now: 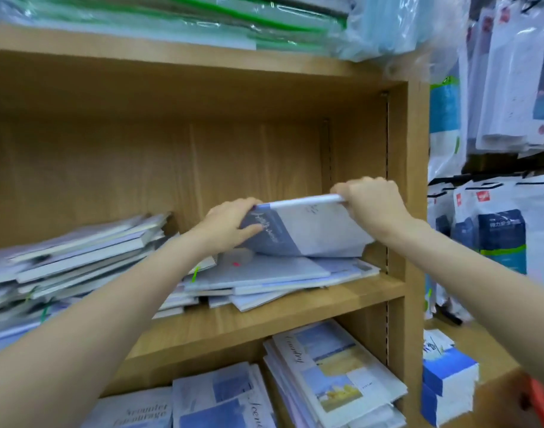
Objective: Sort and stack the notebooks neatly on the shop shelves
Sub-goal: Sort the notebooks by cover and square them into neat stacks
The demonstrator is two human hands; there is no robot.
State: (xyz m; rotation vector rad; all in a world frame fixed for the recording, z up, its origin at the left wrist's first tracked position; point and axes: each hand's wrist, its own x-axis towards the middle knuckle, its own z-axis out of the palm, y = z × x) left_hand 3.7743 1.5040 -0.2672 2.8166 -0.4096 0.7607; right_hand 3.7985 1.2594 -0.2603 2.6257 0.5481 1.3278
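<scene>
A blue-and-white notebook (307, 228) stands tilted on its lower edge in the middle shelf (295, 307), atop a messy flat pile of notebooks (264, 278). My left hand (230, 225) grips its upper left corner, thumb across the cover. My right hand (372, 202) grips the top right corner, fingers curled over the upper edge. A slanted heap of notebooks (79, 257) lies on the shelf's left.
The lower shelf holds stacks of blue-cover notebooks (332, 375). Plastic-wrapped folders (202, 17) lie on the top board. The wooden side panel (400, 196) stands right beside my right hand. Hanging packets (499, 230) and a blue-white box (446, 381) are at right.
</scene>
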